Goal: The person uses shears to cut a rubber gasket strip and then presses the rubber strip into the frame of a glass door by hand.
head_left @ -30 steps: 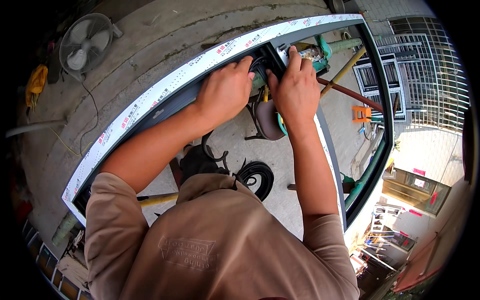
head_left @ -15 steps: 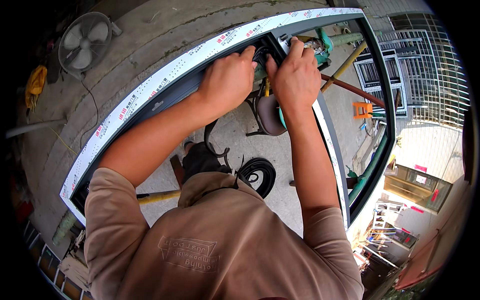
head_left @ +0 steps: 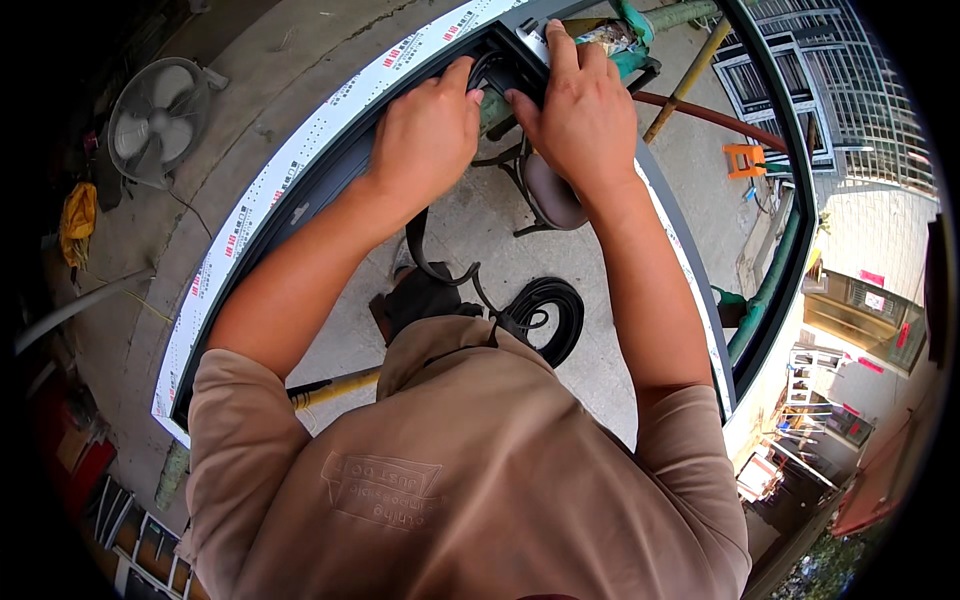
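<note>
A large window frame [head_left: 250,215] with a curved outer side, dark metal with printed white film along it, lies raised before me. My left hand [head_left: 425,135] is closed at the inner edge of its far side, fingertips on a black rubber strip [head_left: 435,265]. Part of the strip loops in the frame's corner between my hands; the rest hangs under my left wrist to a coil [head_left: 570,320] on the floor. My right hand [head_left: 588,125] grips the crossbar [head_left: 532,40] beside that corner, thumb on its near side, fingers over the top. Its fingertips are partly hidden.
A grey-brown stool seat [head_left: 553,193] stands beneath the frame. Yellow [head_left: 690,80] and red-brown poles [head_left: 715,122] cross under its right part. A fan [head_left: 158,125] stands at far left; an orange stool [head_left: 743,160] and barred frames [head_left: 780,95] are at right.
My view has shifted, so the frame and hands sit higher in the picture. Both hands keep about the same place on the frame, with small finger shifts.
</note>
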